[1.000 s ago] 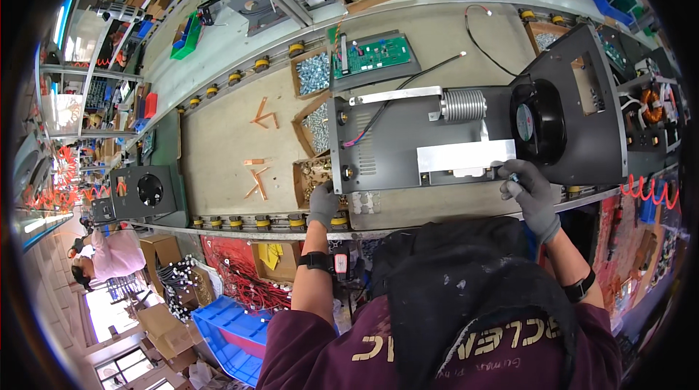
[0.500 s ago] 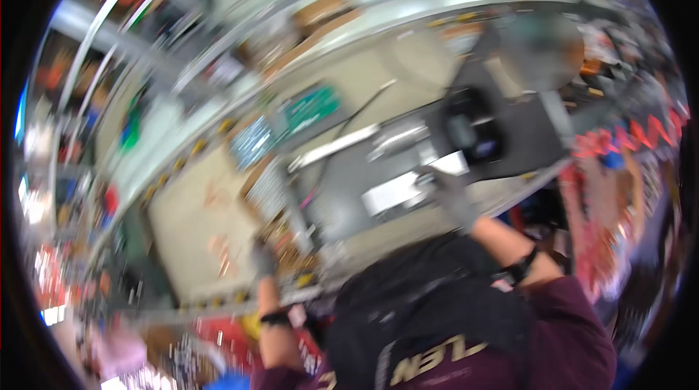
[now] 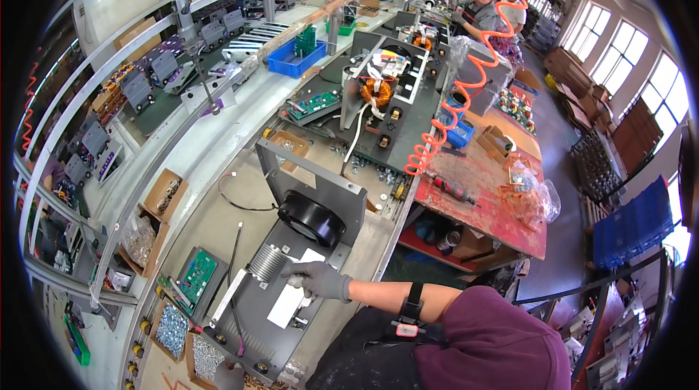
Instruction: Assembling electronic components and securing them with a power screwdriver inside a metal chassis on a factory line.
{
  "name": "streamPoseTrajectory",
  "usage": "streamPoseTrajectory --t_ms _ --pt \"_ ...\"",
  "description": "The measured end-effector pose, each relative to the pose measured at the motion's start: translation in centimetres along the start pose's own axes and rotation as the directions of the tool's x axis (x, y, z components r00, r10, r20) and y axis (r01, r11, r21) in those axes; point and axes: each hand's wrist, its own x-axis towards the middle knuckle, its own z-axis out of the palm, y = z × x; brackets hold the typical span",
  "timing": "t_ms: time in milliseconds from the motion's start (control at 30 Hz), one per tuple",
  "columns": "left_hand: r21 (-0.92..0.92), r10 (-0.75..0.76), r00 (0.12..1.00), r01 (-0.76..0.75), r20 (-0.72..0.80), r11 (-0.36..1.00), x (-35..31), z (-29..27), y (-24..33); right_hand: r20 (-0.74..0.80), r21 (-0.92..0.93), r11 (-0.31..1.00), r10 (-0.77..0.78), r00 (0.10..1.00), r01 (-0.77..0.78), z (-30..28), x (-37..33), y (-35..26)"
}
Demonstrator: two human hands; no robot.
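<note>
My right hand (image 3: 320,280), in a grey glove, is over the white plate (image 3: 285,308) lying in a dark grey metal chassis (image 3: 255,350). Its fingers are curled together around something too small to make out. A finned silver heat sink (image 3: 268,262) sits just beside the fingertips, and a round black fan (image 3: 312,218) stands against the chassis's upright end panel (image 3: 320,180). My left hand (image 3: 230,375), also gloved, shows only in part at the lower edge, against a carton of small silver screws (image 3: 206,358); its fingers are hidden.
Left of the chassis are a green circuit board (image 3: 196,277) and a carton of bluish screws (image 3: 171,330). Another unit with a copper coil (image 3: 376,92) stands farther along the line. An orange coiled hose (image 3: 466,92) hangs above a red table (image 3: 495,208). Other people (image 3: 482,8) work far off.
The view has swung round to the right and sharpened, bringing in the line ahead and the red table. My right hand stays over the white plate; my left remains by the cartons.
</note>
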Motion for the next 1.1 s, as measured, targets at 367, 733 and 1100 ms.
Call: streamPoseTrajectory --t_ms 367,733,1100 --pt "0.154 0.138 0.948 -0.188 0.287 0.97 -3.5 3.9 5.6 0.028 -0.511 0.706 -0.557 0.83 0.491 -7.6 2.8 3.6" --pt "-0.271 0.437 0.899 -0.416 0.021 0.868 -6.4 -1.1 15.2 0.326 -0.413 0.806 -0.304 0.895 0.425 1.2 -0.2 0.9" --pt "0.007 0.539 0.833 -0.544 0.124 0.839 -0.5 2.4 19.8 0.277 -0.55 0.768 -0.203 0.939 0.328 2.1 5.6 4.7"
